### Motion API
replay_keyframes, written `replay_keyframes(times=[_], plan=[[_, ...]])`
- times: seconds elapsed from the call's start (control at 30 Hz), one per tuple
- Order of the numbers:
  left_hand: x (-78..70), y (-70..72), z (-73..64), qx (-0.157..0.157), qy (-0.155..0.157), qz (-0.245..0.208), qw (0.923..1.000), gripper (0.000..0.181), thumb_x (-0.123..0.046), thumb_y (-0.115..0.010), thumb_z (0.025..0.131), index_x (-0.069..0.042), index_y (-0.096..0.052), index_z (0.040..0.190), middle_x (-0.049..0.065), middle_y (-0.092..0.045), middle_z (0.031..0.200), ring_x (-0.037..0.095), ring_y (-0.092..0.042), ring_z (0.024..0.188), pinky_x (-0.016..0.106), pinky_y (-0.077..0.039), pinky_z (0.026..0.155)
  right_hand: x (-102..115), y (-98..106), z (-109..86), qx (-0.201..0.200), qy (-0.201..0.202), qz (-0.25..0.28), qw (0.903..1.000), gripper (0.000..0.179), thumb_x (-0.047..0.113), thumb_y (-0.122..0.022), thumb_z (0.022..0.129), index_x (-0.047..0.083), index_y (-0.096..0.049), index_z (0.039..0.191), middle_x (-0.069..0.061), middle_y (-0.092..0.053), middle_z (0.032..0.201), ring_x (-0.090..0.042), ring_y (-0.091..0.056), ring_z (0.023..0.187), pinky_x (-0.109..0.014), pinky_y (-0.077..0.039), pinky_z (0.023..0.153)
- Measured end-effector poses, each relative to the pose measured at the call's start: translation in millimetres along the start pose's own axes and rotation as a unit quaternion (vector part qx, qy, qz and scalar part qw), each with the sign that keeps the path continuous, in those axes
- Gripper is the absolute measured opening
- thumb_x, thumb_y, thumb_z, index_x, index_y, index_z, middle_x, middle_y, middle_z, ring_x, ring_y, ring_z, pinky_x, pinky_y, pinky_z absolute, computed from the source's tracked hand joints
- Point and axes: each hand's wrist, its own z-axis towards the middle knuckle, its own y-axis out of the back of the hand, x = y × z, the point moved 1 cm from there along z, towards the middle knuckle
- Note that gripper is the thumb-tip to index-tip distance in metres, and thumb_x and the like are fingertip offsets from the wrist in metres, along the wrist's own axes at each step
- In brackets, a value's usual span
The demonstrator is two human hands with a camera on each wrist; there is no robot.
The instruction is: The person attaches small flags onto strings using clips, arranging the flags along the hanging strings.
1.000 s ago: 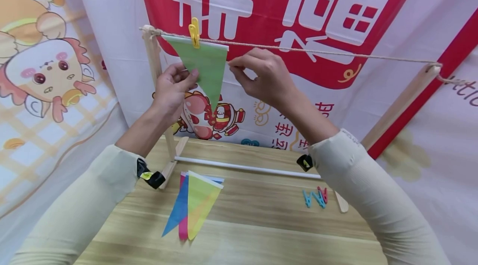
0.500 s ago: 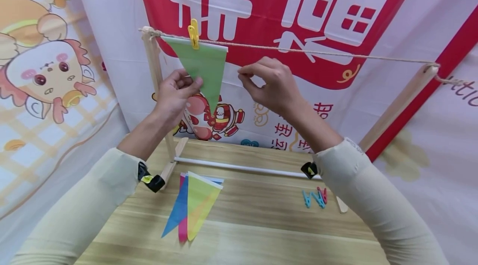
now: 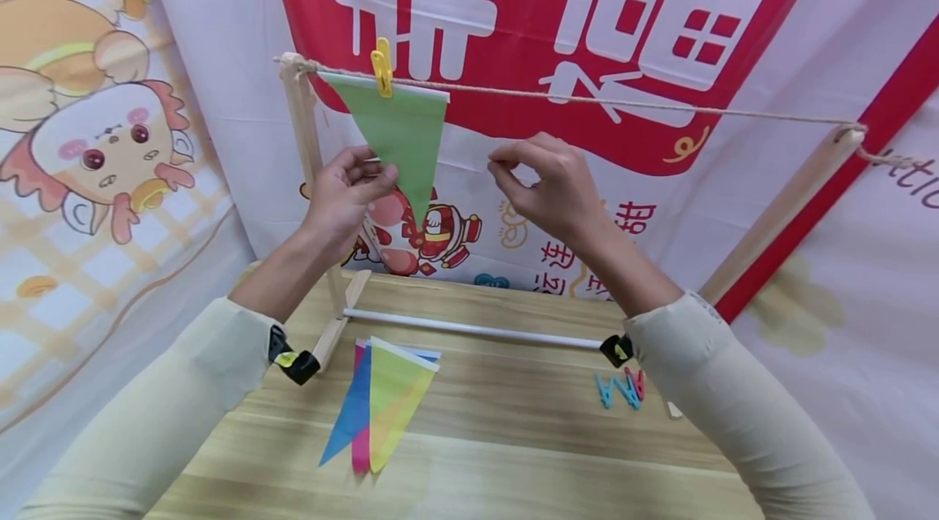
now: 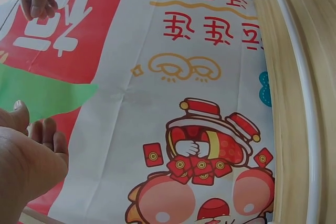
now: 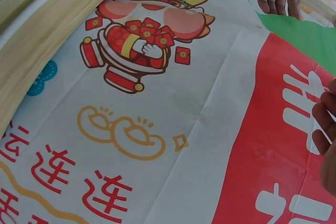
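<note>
A green triangular pennant (image 3: 411,129) hangs point down from the string (image 3: 623,102), held near its top by a yellow clothespin (image 3: 381,68). My left hand (image 3: 348,190) is at the pennant's left edge, with thumb and fingers loosely bent and apart. In the left wrist view its thumb overlaps the green pennant (image 4: 42,95). To the right of the pennant, my right hand (image 3: 550,178) hangs in the air below the string. Its index finger and thumb are bent towards each other, and nothing shows between them.
Blue, pink and yellow pennants (image 3: 396,398) lie overlapping on the wooden table (image 3: 528,471). Several blue and red clothespins (image 3: 619,390) lie at the right. Wooden posts (image 3: 301,121) carry the string, and a white rod (image 3: 469,328) runs between their feet. A printed cloth hangs behind.
My right hand has drawn away from the pennant's right edge, moving right and down. My left hand has slid slightly lower along the left edge. Pennant and clothespin stay in place.
</note>
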Motion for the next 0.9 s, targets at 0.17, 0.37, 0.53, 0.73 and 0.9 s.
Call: replay_keyframes(times=[0.17,0.37,0.53,0.73,0.9], plan=[[3.2,1.9,-2.8,0.004,0.008,0.018,0.9998,0.025,-0.011,-0.071,0.112,-0.019,-0.061,0.133,-0.003,-0.065,0.121,0.01,-0.068,0.115,0.015,-0.061,0.103,-4,1,-6.3,-0.009,-0.012,-0.004,0.9999,0.023,0.01,-0.086,0.1,0.003,-0.085,0.122,-0.014,-0.086,0.117,-0.027,-0.081,0.107,-0.048,-0.07,0.093],[9.4,4.3,-5.3,0.005,0.016,0.03,0.9994,0.027,-0.012,-0.071,0.112,-0.019,-0.062,0.137,-0.003,-0.067,0.12,0.011,-0.069,0.113,0.018,-0.062,0.105,-8,1,-13.9,-0.008,-0.027,-0.012,0.9995,0.022,0.011,-0.085,0.101,0.001,-0.085,0.121,-0.015,-0.087,0.115,-0.028,-0.082,0.105,-0.048,-0.07,0.093],[16.2,6.1,-8.9,0.002,0.026,0.054,0.9982,0.036,-0.014,-0.074,0.111,-0.012,-0.064,0.146,-0.004,-0.067,0.121,0.012,-0.066,0.118,0.015,-0.06,0.1,-11,1,-20.2,-0.005,-0.046,-0.018,0.9988,0.021,0.011,-0.085,0.102,0.002,-0.085,0.121,-0.015,-0.086,0.114,-0.028,-0.082,0.105,-0.046,-0.07,0.09],[21.1,8.9,-11.4,0.012,0.022,0.075,0.9968,0.045,-0.016,-0.072,0.112,-0.005,-0.059,0.154,-0.005,-0.065,0.124,0.012,-0.063,0.122,0.015,-0.061,0.102,-12,0,-26.3,0.0,-0.071,-0.017,0.9974,0.02,0.011,-0.084,0.102,0.004,-0.086,0.121,-0.013,-0.087,0.113,-0.026,-0.081,0.105,-0.036,-0.067,0.084],[25.6,8.9,-12.2,0.021,0.029,0.069,0.997,0.046,-0.01,-0.071,0.112,0.0,-0.058,0.154,-0.005,-0.067,0.123,0.01,-0.065,0.119,0.014,-0.062,0.098,-14,-1,-33.3,0.003,-0.087,-0.007,0.9961,0.021,0.011,-0.085,0.101,0.004,-0.086,0.121,-0.012,-0.087,0.115,-0.025,-0.082,0.106,-0.035,-0.066,0.084]])
